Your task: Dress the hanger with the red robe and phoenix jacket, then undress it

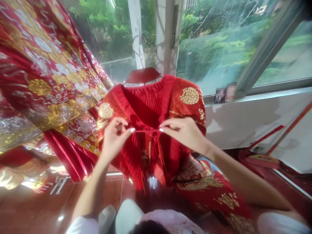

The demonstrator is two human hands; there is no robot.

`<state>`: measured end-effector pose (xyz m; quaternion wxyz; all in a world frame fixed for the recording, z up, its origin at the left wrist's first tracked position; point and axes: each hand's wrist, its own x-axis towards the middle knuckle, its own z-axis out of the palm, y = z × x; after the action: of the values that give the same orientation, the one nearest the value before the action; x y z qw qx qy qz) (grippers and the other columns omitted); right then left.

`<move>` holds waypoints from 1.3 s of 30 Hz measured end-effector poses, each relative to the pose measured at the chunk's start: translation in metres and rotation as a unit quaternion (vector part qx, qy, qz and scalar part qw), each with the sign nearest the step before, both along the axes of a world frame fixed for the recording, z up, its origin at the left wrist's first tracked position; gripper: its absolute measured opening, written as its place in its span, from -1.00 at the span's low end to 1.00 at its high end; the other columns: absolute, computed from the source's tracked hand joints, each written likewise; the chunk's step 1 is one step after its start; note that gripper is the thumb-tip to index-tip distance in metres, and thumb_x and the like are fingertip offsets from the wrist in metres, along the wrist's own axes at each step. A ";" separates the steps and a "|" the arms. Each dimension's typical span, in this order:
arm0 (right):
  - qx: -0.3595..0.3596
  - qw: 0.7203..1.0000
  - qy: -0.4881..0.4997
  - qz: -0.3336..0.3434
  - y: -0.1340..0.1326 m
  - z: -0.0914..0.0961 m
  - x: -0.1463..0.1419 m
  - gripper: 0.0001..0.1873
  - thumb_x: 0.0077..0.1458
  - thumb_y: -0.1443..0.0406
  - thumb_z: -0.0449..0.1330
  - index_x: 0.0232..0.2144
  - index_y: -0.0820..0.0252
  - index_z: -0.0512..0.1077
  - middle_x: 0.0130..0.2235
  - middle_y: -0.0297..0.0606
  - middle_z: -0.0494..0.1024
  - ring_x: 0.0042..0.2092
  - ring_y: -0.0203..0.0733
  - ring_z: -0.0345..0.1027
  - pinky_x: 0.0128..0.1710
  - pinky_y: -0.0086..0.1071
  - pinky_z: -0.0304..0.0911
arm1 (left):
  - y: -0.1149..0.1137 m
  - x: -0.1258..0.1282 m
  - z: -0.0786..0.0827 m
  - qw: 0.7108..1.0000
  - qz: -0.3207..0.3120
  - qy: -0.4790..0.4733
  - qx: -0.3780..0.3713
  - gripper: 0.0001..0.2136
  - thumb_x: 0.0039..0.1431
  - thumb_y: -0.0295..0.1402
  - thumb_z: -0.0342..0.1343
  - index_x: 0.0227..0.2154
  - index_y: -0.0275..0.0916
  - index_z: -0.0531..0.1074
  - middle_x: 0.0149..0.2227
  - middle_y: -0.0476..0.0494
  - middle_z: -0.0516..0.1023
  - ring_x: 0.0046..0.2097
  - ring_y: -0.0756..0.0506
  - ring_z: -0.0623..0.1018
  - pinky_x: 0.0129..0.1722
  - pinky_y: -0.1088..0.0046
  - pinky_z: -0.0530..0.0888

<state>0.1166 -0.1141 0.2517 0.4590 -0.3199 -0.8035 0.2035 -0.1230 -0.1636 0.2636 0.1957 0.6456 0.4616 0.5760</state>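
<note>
A red robe with gold embroidery [185, 104] hangs open on a dark red hanger [143, 75] in front of the window. My left hand [114, 136] and my right hand [182, 130] are both pinched on a thin red tie cord [146, 130] stretched level between them at the robe's front. The fingertips of each hand are closed on an end of the cord. Below the cord the red pleated lining [146, 156] hangs down.
A second red and gold brocade garment [46, 74] hangs at the upper left, with pleated red cloth [68, 156] under it. Behind is a window with a grey frame [268, 48] and white sill [255, 113]. Red floor tiles [36, 208] lie below, my white shoes [122, 217] at the bottom.
</note>
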 end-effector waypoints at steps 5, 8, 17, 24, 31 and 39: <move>0.087 0.993 -0.048 -0.064 0.042 0.033 0.055 -0.74 0.09 0.11 0.21 -0.49 0.12 0.58 -0.51 -0.37 0.57 -0.56 -0.39 0.29 -0.53 -0.46 0.12 | 0.008 -0.053 0.050 0.977 0.114 0.089 0.158 -0.79 0.00 -0.38 0.30 -0.42 -0.22 0.34 -0.61 0.13 0.27 -0.60 0.10 0.19 -0.59 0.58 0.07; 0.132 0.977 -0.070 -0.152 0.070 0.033 0.065 -0.74 0.13 0.16 0.17 -0.48 0.18 0.54 -0.49 -0.33 0.55 -0.49 -0.34 0.32 -0.42 -0.41 0.15 | 0.031 -0.076 0.053 0.935 0.240 0.155 0.211 -0.82 0.02 -0.38 0.27 -0.46 -0.23 0.33 -0.60 0.11 0.29 -0.57 0.08 0.22 -0.51 0.54 0.15; 0.274 0.882 -0.308 -0.229 0.070 0.019 -0.002 -0.76 0.17 0.47 0.01 -0.43 0.30 0.47 -0.20 -0.06 0.45 -0.17 -0.09 0.23 -0.20 -0.26 0.09 | 0.077 -0.031 0.001 0.848 0.339 0.321 0.250 -0.82 0.18 -0.30 0.13 -0.19 -0.21 0.49 -0.09 -0.28 0.51 0.00 -0.30 0.41 0.05 0.12 0.16; 0.309 0.857 -0.376 -0.172 0.069 0.015 -0.035 -0.71 0.22 0.49 -0.02 -0.10 0.32 0.44 -0.09 -0.02 0.44 -0.05 -0.01 0.22 -0.18 -0.25 0.09 | 0.101 -0.016 -0.027 0.937 0.129 0.291 0.145 -0.81 0.03 -0.23 0.26 -0.27 -0.09 0.51 -0.03 -0.25 0.52 0.07 -0.34 0.40 0.13 0.10 0.13; 0.191 0.917 -0.304 -0.176 0.077 0.016 -0.052 -0.74 0.17 0.54 0.01 -0.31 0.35 0.50 -0.22 0.00 0.53 -0.14 -0.06 0.36 -0.18 -0.26 0.20 | 0.092 -0.008 -0.013 0.911 0.106 0.379 0.121 -0.86 0.19 -0.36 0.07 -0.45 -0.15 0.49 -0.42 -0.20 0.51 -0.30 -0.19 0.45 -0.16 0.31 0.34; -0.263 0.947 0.181 -0.031 0.071 0.040 -0.063 -0.66 0.06 0.54 0.08 -0.68 0.21 0.22 -0.68 -0.39 0.26 -0.68 -0.43 0.04 -0.63 -0.47 0.02 | 0.071 0.016 0.016 0.956 0.074 0.250 0.131 -0.80 0.17 -0.41 0.08 -0.21 -0.18 0.57 -0.40 -0.09 0.58 -0.48 -0.05 0.43 -0.35 0.42 0.35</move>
<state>0.0538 -0.0432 0.2917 0.5026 -0.4113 -0.6147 0.4476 -0.1071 -0.0925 0.2796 -0.0556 0.7534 0.4622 0.4644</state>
